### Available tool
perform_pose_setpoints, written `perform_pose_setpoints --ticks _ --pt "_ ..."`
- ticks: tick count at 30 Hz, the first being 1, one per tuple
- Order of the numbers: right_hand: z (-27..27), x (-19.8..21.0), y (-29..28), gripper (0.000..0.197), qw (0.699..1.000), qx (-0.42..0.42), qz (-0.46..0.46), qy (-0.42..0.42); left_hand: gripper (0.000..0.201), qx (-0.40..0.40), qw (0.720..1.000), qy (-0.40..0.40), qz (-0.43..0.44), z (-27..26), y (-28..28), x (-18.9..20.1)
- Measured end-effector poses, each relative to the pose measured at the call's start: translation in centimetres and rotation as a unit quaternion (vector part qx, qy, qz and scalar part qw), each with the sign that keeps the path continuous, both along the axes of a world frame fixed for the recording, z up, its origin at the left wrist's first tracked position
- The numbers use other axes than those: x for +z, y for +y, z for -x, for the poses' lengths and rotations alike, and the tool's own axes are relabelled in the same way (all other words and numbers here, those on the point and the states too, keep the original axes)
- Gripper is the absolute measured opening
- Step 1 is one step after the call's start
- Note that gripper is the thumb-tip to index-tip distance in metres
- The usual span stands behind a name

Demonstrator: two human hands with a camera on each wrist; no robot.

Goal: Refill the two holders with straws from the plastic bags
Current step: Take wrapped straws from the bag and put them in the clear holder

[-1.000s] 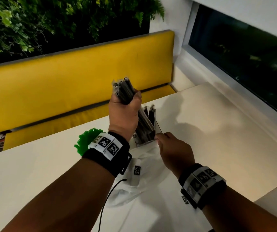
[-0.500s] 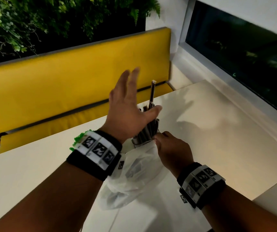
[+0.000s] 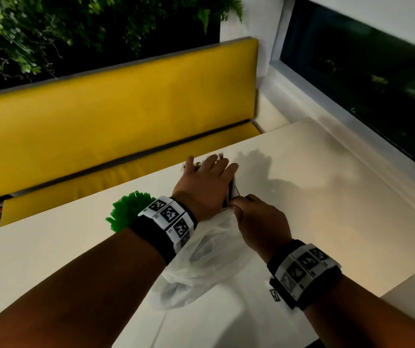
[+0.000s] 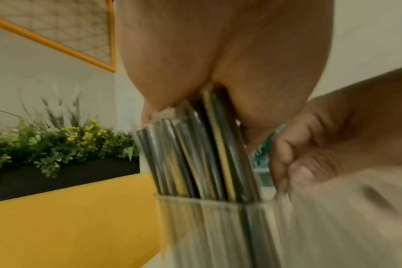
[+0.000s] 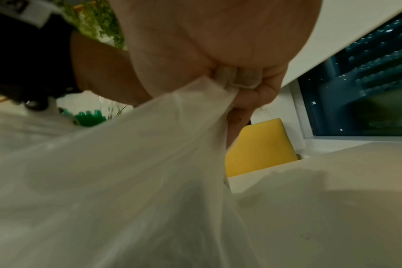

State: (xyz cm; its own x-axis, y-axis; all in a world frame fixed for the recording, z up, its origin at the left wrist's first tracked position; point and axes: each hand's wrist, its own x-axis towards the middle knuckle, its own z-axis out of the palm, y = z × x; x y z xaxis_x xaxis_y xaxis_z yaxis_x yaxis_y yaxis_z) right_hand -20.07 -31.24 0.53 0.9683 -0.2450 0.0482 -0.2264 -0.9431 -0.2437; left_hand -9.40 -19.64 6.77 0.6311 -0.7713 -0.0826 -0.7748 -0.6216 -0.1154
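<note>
My left hand (image 3: 211, 169) lies flat, fingers straight, pressing down on the tops of the dark wrapped straws (image 4: 202, 157). They stand in a clear square holder (image 4: 218, 226), which that hand mostly hides in the head view. Just right of the holder, my right hand (image 3: 241, 204) pinches the gathered edge of a thin white plastic bag (image 3: 201, 267) between thumb and curled fingers (image 5: 241, 85). The bag trails toward me across the table. A bunch of green straws (image 3: 126, 209) stands behind my left wrist; whatever holds them is hidden.
The pale table (image 3: 327, 197) stretches right toward a dark window (image 3: 364, 84) and its white sill. A yellow bench (image 3: 101, 121) runs along the far edge, with leafy plants (image 3: 50, 26) above it.
My left hand let go of the straw bundle, opened, and came down flat onto the straws, pushing them deeper into the holder. My right hand kept its pinch on the bag.
</note>
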Motion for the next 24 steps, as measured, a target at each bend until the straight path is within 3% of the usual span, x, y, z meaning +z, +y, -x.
perform_pose_setpoints --ticks 2,4,5,7,10,13,15,17,19,22,24 --pt "0.8 0.6 0.0 0.028 0.999 -0.007 -0.052 0.012 0.059 0.019 0.994 0.014 0.103 1.2 1.3 1.2" --pt "2.5 1.0 0.1 0.047 0.990 -0.035 -0.134 0.022 0.048 -0.021 0.969 0.011 0.246 4.9 3.2 2.0" --pt "3.6 0.9 0.3 0.053 0.985 -0.048 -0.164 0.032 0.043 -0.043 0.963 0.019 0.267 7.4 4.4 1.7" --pt "5.6 0.4 0.8 0.057 0.974 -0.066 -0.209 0.053 0.042 -0.034 0.971 0.046 0.232 11.3 6.4 0.2" --pt "7.0 -0.8 1.2 0.057 0.964 -0.081 -0.246 0.061 0.046 0.056 0.972 0.072 0.218 11.8 7.5 -2.3" --pt "6.6 -0.8 1.2 0.055 0.967 -0.070 -0.238 0.049 0.048 0.095 0.958 0.040 0.267 9.8 6.5 -1.1" --pt "5.9 -0.5 1.1 0.055 0.973 -0.059 -0.217 0.043 0.050 0.061 0.954 0.001 0.295 9.0 5.2 0.2" --pt "5.0 -0.2 1.0 0.053 0.983 -0.050 -0.166 0.053 0.056 -0.009 0.964 -0.032 0.263 7.7 3.4 0.7" --pt "4.1 -0.2 0.7 0.049 0.990 -0.043 -0.123 0.055 0.064 -0.039 0.982 -0.053 0.177 6.0 1.7 0.5" --pt "3.2 -0.1 0.3 0.047 0.991 -0.038 -0.124 0.046 0.072 -0.007 1.000 0.000 0.016 3.2 0.7 -0.8" --pt "2.9 0.1 0.2 0.047 0.990 -0.029 -0.129 0.039 0.069 0.009 1.000 0.021 -0.009 2.1 1.0 -0.7"
